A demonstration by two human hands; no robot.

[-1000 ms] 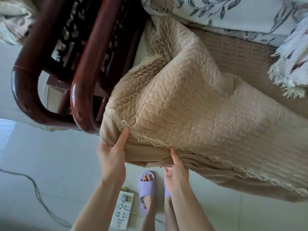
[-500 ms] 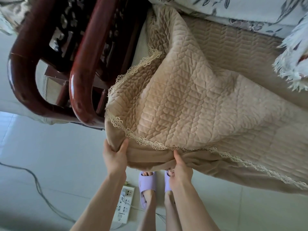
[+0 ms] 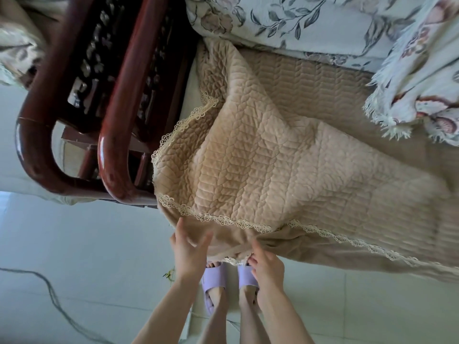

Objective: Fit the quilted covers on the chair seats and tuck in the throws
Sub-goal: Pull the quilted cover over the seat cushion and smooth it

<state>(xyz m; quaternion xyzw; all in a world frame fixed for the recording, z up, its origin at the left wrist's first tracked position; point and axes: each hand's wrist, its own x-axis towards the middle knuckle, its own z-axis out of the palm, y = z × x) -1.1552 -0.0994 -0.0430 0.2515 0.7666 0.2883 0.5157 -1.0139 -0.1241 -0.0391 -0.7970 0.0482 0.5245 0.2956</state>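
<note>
A beige quilted cover (image 3: 285, 170) with lace trim lies rumpled over the seat, its front flap hanging down over the seat's front edge. My left hand (image 3: 190, 252) is at the flap's left corner with fingers spread and blurred, just off the fabric. My right hand (image 3: 267, 264) pinches the lower hem of the flap, bunching it. A floral throw (image 3: 298, 23) covers the backrest at the top. A fringed throw (image 3: 417, 90) lies at the right on the seat.
Two dark red wooden armrests (image 3: 116, 125) curve down at the left, close beside the cover. A grey cable (image 3: 57, 301) runs across the pale tiled floor. My feet in purple slippers (image 3: 216, 284) stand just under the seat's front edge.
My left hand has let go of the flap's corner and opened its fingers. My right hand still grips the hem. The view has shifted right and the power strip is hidden.
</note>
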